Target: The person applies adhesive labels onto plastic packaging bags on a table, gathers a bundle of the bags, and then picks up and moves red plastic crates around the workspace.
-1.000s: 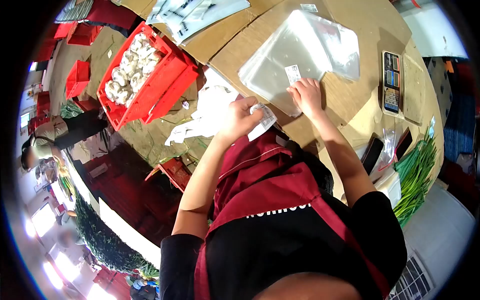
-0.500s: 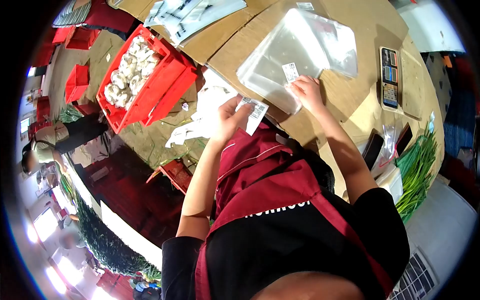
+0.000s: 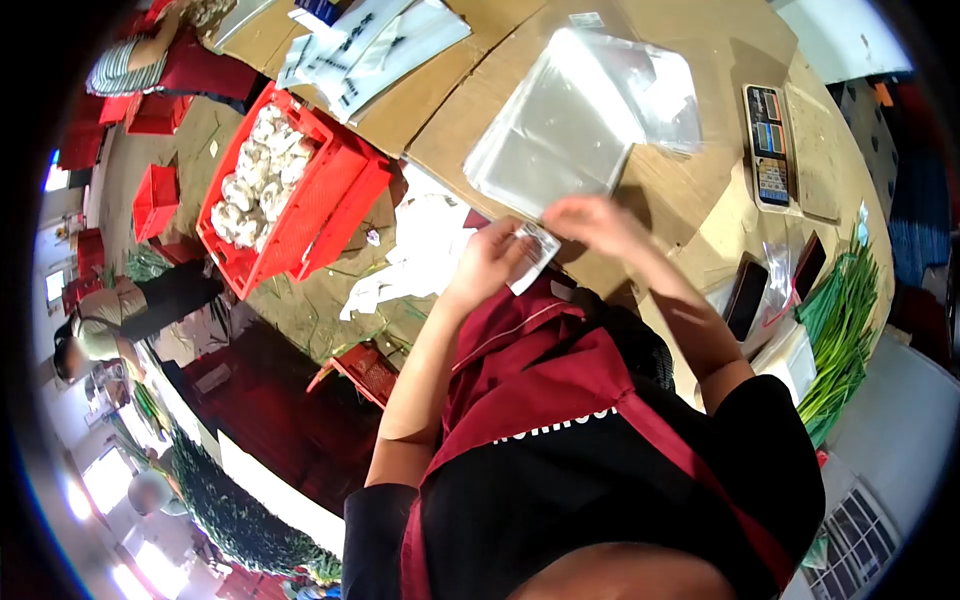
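Note:
My left hand is closed on white printed labels, held low in front of the apron at the table's near edge. Close beside it, my right hand is smeared by motion, its fingertips near the labels and the lower edge of the clear plastic bags. Whether that hand holds anything is not visible. The bags lie in a fanned stack on the cardboard-covered table. Another small label lies beyond the stack.
Red crates of garlic bulbs stand at the left. A scale is on the table's right, with a dark phone-like object and green stalks nearer. Printed bags lie at the back. Other people are at far left.
My right hand has drawn back from the bags toward my left hand. The label that was by its fingers over the stack no longer shows there. My left hand has shifted slightly right and down.

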